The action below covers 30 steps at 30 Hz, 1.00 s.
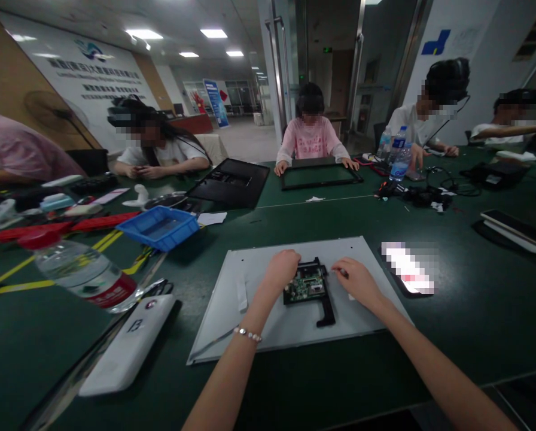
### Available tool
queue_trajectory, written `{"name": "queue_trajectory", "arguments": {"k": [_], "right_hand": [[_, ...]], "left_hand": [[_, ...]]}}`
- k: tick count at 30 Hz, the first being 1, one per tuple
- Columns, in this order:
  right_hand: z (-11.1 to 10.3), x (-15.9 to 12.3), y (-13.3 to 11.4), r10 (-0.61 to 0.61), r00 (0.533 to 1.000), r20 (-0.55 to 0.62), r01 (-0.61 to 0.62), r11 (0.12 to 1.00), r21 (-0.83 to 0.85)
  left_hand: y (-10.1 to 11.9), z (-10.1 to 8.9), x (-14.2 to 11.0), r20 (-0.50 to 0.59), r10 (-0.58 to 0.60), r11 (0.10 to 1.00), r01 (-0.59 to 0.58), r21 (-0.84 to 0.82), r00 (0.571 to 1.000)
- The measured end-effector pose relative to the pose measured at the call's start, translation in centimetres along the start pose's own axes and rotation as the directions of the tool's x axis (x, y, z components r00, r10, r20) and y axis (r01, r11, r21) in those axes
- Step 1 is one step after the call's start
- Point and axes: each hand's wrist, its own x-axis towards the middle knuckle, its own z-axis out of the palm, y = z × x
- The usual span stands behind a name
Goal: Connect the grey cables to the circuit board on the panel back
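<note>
A green circuit board [304,288] in a black plastic frame [325,311] lies on a flat white panel [259,323]. My left hand [284,267] is closed at the upper left edge of the board; its fingertips are hidden, so I cannot see what they grip. Just right of the frame, apart from it, my right hand [354,276] is closed in a pinch, with a small dark spot at the fingers that I cannot make out. A thin white strip [241,290] lies on the panel to the left.
On the left are a blue tray [160,227], a water bottle [86,272] and a white power bank [131,341]. A lit phone [407,269] lies right of the panel. Across the green table, a person in pink [311,137] touches a black frame [319,186]; several others sit around.
</note>
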Motion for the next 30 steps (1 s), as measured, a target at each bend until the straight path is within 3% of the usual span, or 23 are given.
{"name": "queue_trajectory", "arguments": {"k": [6, 12, 19, 30], "right_hand": [[-0.8, 0.1, 0.1, 0.031, 0.998, -0.060, -0.031, 1.000, 0.006], [-1.0, 0.0, 0.6, 0.025, 0.998, -0.051, -0.027, 0.999, -0.039], [-0.9, -0.1, 1.1, 0.017, 0.999, -0.050, -0.020, 0.998, -0.056], [-1.4, -0.1, 1.3, -0.003, 0.999, -0.049, -0.001, 0.998, -0.068]], "left_hand": [[-0.6, -0.5, 1.3, -0.062, -0.047, 0.999, 0.047, -0.001, 0.997], [-0.2, 0.3, 1.9, -0.097, -0.040, 0.999, 0.039, -0.010, 0.994], [-0.9, 0.5, 0.0, -0.150, -0.027, 0.998, 0.018, -0.064, 0.988], [-2.2, 2.6, -4.4, -0.214, -0.032, 0.947, -0.039, -0.319, 0.976]]}}
